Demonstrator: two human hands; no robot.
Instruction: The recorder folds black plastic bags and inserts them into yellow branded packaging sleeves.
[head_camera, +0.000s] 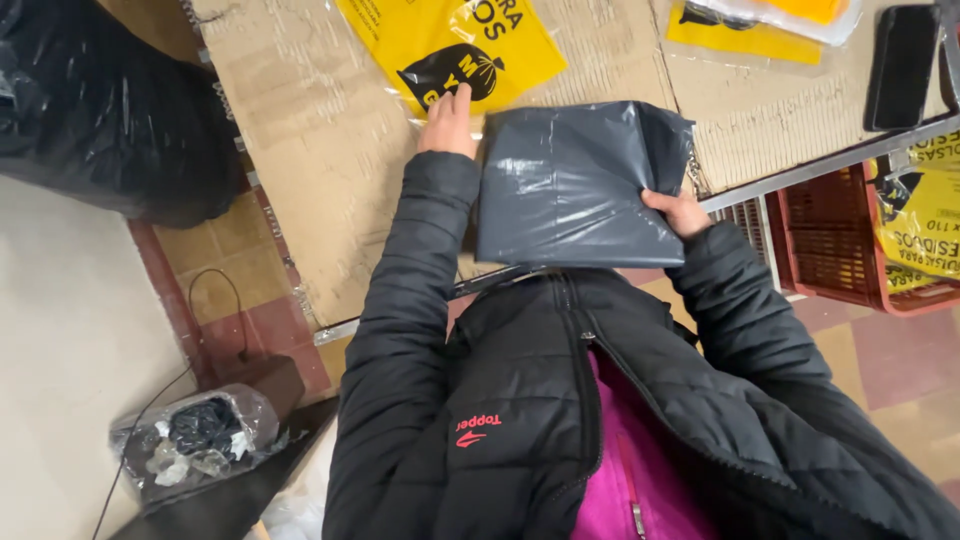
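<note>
Two hands worked one folded stack of grey plastic bags (575, 185). The right hand (680, 212) pinched the stack's near right edge, thumb on top. The left hand (450, 125) lay flat and released on a yellow packet (450, 45) just beside the stack's far left corner. Judged best: keep the pinch firm and the folds squared. The stack looked glossy, creased, slippery, resting between both hands on the cardboard-covered table (300, 130).

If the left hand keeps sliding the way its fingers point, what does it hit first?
The left hand points up the cardboard-covered table, fingertips already at the edge of the yellow printed bag packet. It would likely meet that first.
</note>
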